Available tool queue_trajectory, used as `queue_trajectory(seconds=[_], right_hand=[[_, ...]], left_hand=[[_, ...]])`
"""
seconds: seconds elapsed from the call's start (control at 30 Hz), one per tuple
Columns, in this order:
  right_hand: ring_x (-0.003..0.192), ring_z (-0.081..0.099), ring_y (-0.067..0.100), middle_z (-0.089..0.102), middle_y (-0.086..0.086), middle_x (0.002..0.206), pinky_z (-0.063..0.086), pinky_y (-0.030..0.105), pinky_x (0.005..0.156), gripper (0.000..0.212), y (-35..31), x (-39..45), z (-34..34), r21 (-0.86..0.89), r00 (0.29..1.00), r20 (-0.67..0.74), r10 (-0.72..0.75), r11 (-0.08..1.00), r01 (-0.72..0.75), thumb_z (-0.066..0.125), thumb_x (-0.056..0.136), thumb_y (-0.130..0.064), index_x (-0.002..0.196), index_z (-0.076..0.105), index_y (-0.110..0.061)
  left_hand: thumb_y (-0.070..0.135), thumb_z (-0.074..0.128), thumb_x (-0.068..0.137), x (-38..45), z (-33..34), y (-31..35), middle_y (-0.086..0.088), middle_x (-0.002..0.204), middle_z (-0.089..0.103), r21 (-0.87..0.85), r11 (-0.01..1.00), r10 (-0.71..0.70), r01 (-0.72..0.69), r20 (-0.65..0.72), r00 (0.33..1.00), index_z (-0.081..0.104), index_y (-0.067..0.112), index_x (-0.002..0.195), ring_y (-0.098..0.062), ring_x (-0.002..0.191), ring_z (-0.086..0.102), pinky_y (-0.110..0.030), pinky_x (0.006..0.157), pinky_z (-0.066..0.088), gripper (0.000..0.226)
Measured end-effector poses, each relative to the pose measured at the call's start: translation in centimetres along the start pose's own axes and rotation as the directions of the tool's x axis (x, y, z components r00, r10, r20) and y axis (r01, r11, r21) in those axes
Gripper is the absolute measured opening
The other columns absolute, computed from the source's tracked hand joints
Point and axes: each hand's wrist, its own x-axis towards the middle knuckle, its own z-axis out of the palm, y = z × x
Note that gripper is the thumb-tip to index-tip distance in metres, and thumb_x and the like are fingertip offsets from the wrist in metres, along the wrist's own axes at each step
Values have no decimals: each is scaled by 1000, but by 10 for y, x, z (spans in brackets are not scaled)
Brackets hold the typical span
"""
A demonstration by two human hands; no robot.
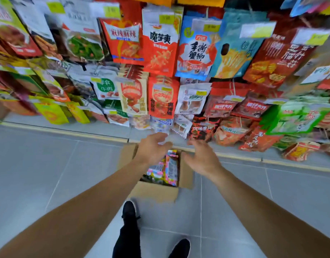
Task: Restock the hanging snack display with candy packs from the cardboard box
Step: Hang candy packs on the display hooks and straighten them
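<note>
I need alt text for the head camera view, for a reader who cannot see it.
Two bare hands, left hand and right hand, reach forward empty above an open brown cardboard box of colourful candy packs on a grey tiled floor, below a wall of hanging snack bags.

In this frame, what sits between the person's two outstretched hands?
In the head view, between the left hand and right hand shows the open cardboard box on the floor below, with colourful candy packs inside; neither hand holds anything.
</note>
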Motion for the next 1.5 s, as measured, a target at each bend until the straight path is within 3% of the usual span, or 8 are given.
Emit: queue_trajectory(seconds=[0.13,0.3,0.53,0.73,0.8,0.97,1.33,1.5], right_hand=[[126,48,25,53,6,134,41,32,98,60,-19,26,63,-7,992,104,72,997,-72,57,83,-50,134,53,-18],[122,52,28,53,12,132,42,30,94,55,-21,58,123,-56,949,191,251,968,-245,62,87,-38,134,53,-11],[116,56,25,54,5,128,46,29,85,54,7,106,189,8,893,240,381,919,-395,63,81,-37,131,56,-19],[103,55,22,53,4,123,44,30,80,50,57,162,253,-41,856,308,415,905,-424,61,83,-32,131,54,-18],[108,55,24,52,4,126,50,36,87,50,75,182,277,-34,841,323,434,893,-448,62,84,-30,130,53,-16],[117,53,25,51,6,133,49,35,87,56,141,232,353,-2,807,354,473,863,-505,65,82,-26,135,50,-15],[122,47,34,42,11,135,48,45,97,82,262,322,487,-122,809,180,560,829,-546,73,75,-48,138,37,-12],[117,55,36,51,14,132,48,41,89,70,287,330,496,-182,782,163,601,797,-575,72,82,-36,139,38,-13]], left_hand=[[45,64,73,29,-22,-76,2,109,72,40,995,-89,87,55,994,72,24,109,-17,103,66,-34,91,52,43],[33,71,81,65,-43,-141,1,129,63,63,981,-188,182,125,974,66,17,126,-15,121,58,-27,102,43,48],[22,64,85,127,-31,-207,-19,124,60,58,940,-340,335,149,928,63,-3,104,-34,114,57,-42,90,50,31],[24,62,85,175,6,-266,9,80,57,38,914,-402,403,195,894,61,22,80,-13,77,51,-12,54,35,6],[26,62,86,191,21,-292,12,93,61,18,888,-453,459,198,869,69,23,97,-8,76,54,-4,48,35,13],[29,65,86,236,71,-355,7,122,67,-23,844,-519,535,210,829,63,21,127,0,88,62,-6,59,41,42],[43,64,59,324,170,-473,4,108,72,-97,791,-571,604,238,786,66,26,116,-20,105,67,-41,91,52,59],[39,67,63,335,177,-493,1,105,73,-111,785,-572,609,244,783,66,34,105,-19,96,69,-37,83,54,43]])
